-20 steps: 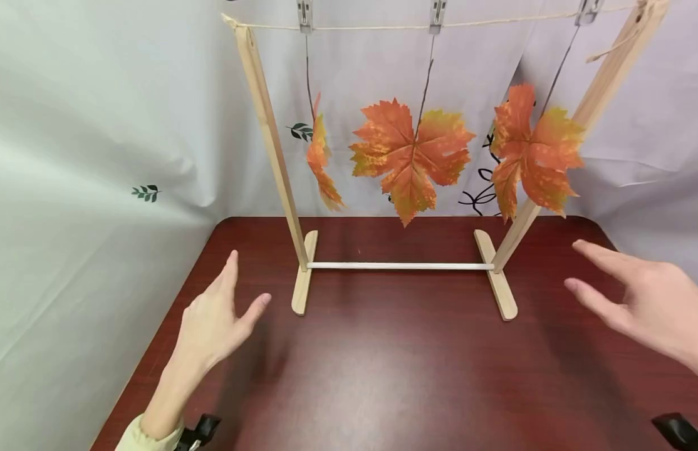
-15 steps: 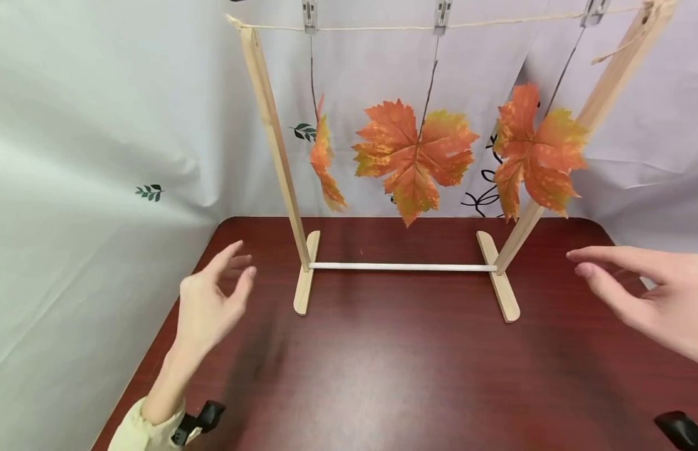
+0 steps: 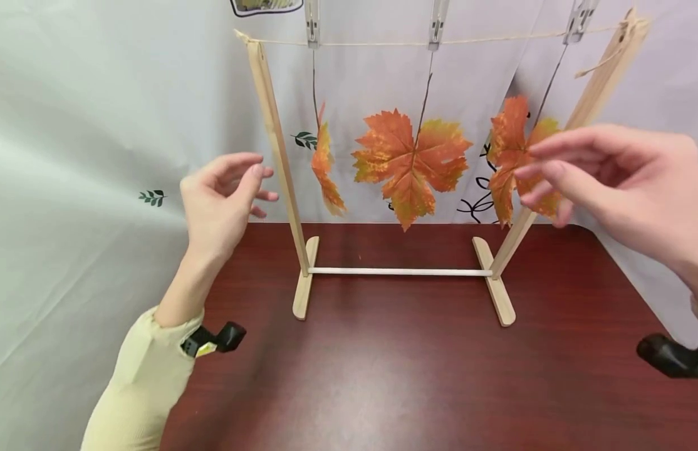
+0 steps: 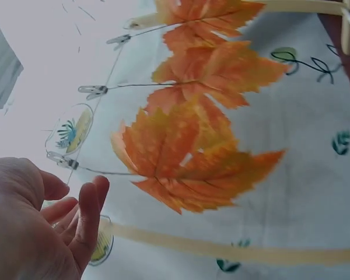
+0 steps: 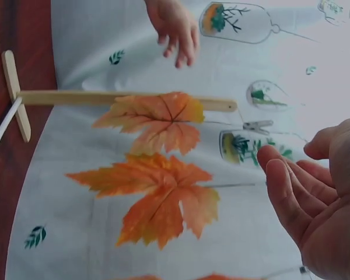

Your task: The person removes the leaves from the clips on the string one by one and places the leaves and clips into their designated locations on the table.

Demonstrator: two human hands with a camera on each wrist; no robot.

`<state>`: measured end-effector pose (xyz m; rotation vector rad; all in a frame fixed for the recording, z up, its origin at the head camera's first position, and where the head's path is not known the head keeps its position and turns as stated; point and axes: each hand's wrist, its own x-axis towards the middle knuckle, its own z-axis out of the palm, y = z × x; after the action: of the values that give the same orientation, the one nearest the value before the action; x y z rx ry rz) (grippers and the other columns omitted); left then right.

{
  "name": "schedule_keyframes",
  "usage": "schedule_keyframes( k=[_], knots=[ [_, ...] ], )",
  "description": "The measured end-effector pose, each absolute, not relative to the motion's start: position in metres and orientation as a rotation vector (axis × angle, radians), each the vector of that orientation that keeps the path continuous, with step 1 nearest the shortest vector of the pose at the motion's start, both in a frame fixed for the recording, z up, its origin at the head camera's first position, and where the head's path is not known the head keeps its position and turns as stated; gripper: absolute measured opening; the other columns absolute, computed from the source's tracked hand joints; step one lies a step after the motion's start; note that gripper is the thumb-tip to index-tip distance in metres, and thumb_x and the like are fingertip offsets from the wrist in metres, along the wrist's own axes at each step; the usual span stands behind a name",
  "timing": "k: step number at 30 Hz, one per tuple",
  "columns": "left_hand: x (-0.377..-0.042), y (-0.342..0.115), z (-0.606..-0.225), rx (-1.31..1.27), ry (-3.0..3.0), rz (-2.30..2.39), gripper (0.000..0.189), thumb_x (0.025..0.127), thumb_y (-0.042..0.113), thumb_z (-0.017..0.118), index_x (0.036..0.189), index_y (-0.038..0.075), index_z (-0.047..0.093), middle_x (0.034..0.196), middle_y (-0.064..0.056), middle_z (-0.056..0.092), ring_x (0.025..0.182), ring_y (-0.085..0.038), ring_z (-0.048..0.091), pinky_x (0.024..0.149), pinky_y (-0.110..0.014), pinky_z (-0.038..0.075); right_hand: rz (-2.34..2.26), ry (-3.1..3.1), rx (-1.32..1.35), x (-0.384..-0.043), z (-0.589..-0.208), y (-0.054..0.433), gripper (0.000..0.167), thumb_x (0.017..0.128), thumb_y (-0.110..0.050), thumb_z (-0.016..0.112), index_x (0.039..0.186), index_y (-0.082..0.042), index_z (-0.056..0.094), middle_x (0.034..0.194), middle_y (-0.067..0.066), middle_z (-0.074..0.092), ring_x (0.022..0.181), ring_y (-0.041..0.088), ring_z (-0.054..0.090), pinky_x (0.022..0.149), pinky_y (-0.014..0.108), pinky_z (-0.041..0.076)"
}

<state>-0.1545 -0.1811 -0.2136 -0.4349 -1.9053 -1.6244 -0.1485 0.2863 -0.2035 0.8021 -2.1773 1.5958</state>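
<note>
The middle leaf (image 3: 411, 163) hangs facing forward between the left leaf (image 3: 327, 172), which is edge-on, and the right leaf (image 3: 507, 138). Each should be light, thin and soft, creasing easily at the tips; the dark stem (image 3: 426, 94) looks the stiffest hold, just under the clip (image 3: 436, 28). The clips, hard and smooth, grip the cord (image 3: 371, 44). The left hand (image 3: 218, 200) is empty, fingers bent and slightly apart, by the frame's (image 3: 280, 150) left post. The right hand (image 3: 636, 181) is empty too, fingers loosely curved; it overlaps the right leaf, so contact is hard to judge. The frame stands on the bench (image 3: 383, 369). Behind, the cloth (image 3: 101, 113) shows only drawn containers, one a jar (image 5: 238, 23) with a plant inside.
</note>
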Motion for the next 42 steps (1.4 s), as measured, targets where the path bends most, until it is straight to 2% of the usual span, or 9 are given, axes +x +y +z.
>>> schedule_keyframes(
  k=[4, 11, 19, 28, 42],
  knots=[
    [-0.168, -0.17, -0.196, -0.474, -1.832, -1.79, 0.015, 0.092, 0.004, 0.07, 0.105, -0.001, 0.074, 0.087, -0.011, 0.074, 0.06, -0.018, 0.07, 0.046, -0.025, 0.054, 1.553, -2.237, 0.734, -0.121, -0.15, 0.22, 0.022, 0.092, 0.004, 0.067, 0.113, 0.012, 0.066, 0.096, 0.016, 0.074, 0.066, 0.021, 0.071, 0.047, 0.024, 0.051],
    [-0.185, -0.16, -0.184, -0.438, -1.862, -1.865, 0.014, 0.09, 0.005, 0.071, 0.104, 0.001, 0.073, 0.085, -0.012, 0.073, 0.056, -0.02, 0.069, 0.045, -0.025, 0.053, 1.556, -2.363, 0.654, -0.14, -0.135, 0.203, 0.031, 0.095, -0.014, 0.07, 0.122, 0.001, 0.066, 0.106, 0.015, 0.072, 0.08, 0.026, 0.073, 0.051, 0.033, 0.057],
    [-0.2, -0.154, -0.173, -0.403, -1.883, -1.872, 0.018, 0.089, 0.003, 0.072, 0.107, 0.001, 0.072, 0.086, -0.014, 0.072, 0.053, -0.021, 0.067, 0.043, -0.026, 0.053, 1.618, -2.313, 0.738, -0.159, -0.118, 0.173, 0.03, 0.095, -0.016, 0.071, 0.122, -0.005, 0.066, 0.105, 0.012, 0.073, 0.082, 0.024, 0.072, 0.051, 0.029, 0.057],
    [-0.211, -0.143, -0.167, -0.404, -1.867, -1.825, 0.02, 0.087, 0.002, 0.073, 0.106, 0.001, 0.073, 0.081, -0.011, 0.071, 0.049, -0.019, 0.066, 0.038, -0.024, 0.048, 1.626, -2.309, 0.798, -0.175, -0.098, 0.144, 0.029, 0.093, -0.015, 0.072, 0.12, -0.007, 0.066, 0.103, 0.012, 0.072, 0.082, 0.024, 0.072, 0.051, 0.028, 0.056],
    [-0.221, -0.133, -0.161, -0.383, -1.952, -1.758, 0.023, 0.089, 0.004, 0.072, 0.112, 0.002, 0.072, 0.092, -0.016, 0.07, 0.051, -0.019, 0.067, 0.037, -0.023, 0.046, 1.724, -2.314, 0.805, -0.199, -0.071, 0.102, 0.038, 0.093, -0.014, 0.071, 0.128, -0.006, 0.058, 0.117, 0.016, 0.065, 0.086, 0.03, 0.071, 0.051, 0.029, 0.056]
  ],
)
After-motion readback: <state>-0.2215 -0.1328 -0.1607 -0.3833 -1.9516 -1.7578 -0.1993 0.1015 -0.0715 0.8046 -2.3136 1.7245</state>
